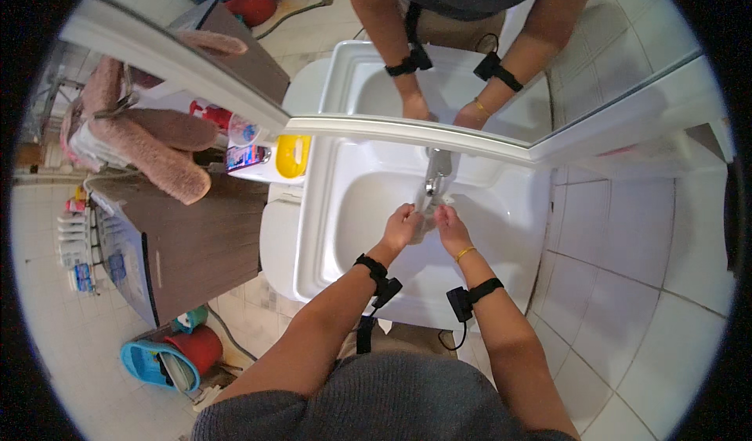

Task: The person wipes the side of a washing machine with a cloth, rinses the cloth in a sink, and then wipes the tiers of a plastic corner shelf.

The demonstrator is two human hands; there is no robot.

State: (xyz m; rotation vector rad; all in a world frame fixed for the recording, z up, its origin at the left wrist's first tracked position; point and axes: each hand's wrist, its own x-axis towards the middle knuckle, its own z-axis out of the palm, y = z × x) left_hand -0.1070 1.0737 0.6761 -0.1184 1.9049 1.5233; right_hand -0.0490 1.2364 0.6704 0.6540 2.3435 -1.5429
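1. A white washbasin [356, 210] filled the middle of the scene, its chrome faucet [436, 171] at the far side, directly beyond the hands.
2. The left hand [403, 224] was over the bowl, near the faucet's spout, fingers curled inward; whether they grasped anything could not be told.
3. The right hand [451, 228] was just to its right, fingers bent; their grip could not be told either.
4. Between them showed a pale, blurred patch [424, 227], either water or an object.
5. A yellow bracelet [465, 253] circled the right wrist.
6. A yellow container [293, 156] stood left of the basin; a white-framed mirror [309, 53] rose beyond it.
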